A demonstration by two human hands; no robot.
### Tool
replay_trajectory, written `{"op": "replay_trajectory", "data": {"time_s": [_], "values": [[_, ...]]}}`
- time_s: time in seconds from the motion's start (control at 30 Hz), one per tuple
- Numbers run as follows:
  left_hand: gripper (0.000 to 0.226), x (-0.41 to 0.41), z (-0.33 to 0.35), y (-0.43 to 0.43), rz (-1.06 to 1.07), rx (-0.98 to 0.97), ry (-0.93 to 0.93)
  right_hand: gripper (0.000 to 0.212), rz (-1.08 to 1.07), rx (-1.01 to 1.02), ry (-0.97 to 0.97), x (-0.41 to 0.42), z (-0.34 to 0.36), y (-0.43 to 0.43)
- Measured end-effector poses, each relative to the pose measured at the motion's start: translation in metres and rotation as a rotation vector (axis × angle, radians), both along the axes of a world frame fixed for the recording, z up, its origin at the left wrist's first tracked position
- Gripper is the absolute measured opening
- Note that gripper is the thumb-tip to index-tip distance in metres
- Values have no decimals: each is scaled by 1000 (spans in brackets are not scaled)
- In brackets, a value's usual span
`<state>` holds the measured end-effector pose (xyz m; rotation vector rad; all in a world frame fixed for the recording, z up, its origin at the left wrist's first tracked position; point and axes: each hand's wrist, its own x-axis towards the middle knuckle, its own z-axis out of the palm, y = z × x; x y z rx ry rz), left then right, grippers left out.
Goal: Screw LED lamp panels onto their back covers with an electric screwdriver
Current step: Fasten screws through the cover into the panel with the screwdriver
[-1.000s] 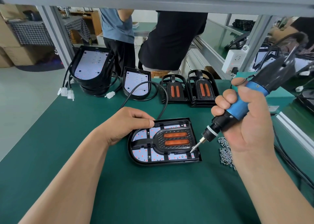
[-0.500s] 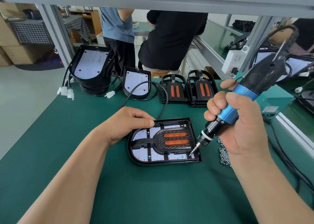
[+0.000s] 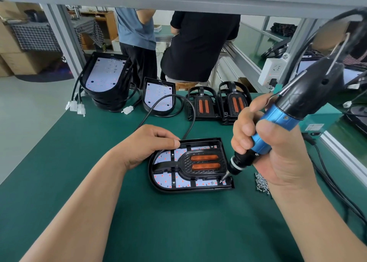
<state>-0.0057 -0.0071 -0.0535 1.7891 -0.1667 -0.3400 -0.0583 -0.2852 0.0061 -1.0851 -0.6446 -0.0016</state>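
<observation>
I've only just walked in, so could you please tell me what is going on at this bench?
A person is fastening an LED lamp panel into its back cover on the green mat. The right hand grips the electric screwdriver, its bit down at the panel's near right corner. The left hand presses on the cover's far left edge. Loose screws lie to the right; more lamps wait at the far edge.

On the table point(image 3: 99, 162) the lamp assembly point(image 3: 190, 165) lies at centre. The left hand point(image 3: 147, 144) rests on its 10 o'clock edge. The electric screwdriver point(image 3: 278, 120), gripped by the right hand point(image 3: 272, 148), meets its 4 o'clock corner. Loose screws point(image 3: 262, 185) lie at 3 o'clock. Farther back are a stack of panels point(image 3: 107, 79) between 10 and 11, a single panel point(image 3: 158, 97) at 11, and two back covers point(image 3: 202, 103) side by side at 1.
</observation>
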Motion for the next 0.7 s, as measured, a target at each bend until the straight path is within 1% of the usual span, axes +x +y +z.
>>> {"op": "replay_trajectory", "data": {"time_s": [0.1,0.3,0.43,0.47,0.57,0.63,0.7], "values": [[28,-1,0,0,1,-16,9,19,-46,-7,5,-2,1,1],[27,-1,0,-1,4,-57,23,20,-49,27,65,1,-2,-3],[13,0,-1,-1,5,-49,24,20,-39,28,77,3,-4,-4],[14,0,-2,0,6,-45,22,19,-34,17,65,3,-4,-5],[26,1,-1,-1,8,-46,20,19,-8,-9,25,5,-5,-3],[28,1,-1,-1,8,-56,22,21,-7,-8,1,6,-7,-3],[27,1,-2,0,-2,-59,19,28,-25,19,5,8,-10,-5]]}}
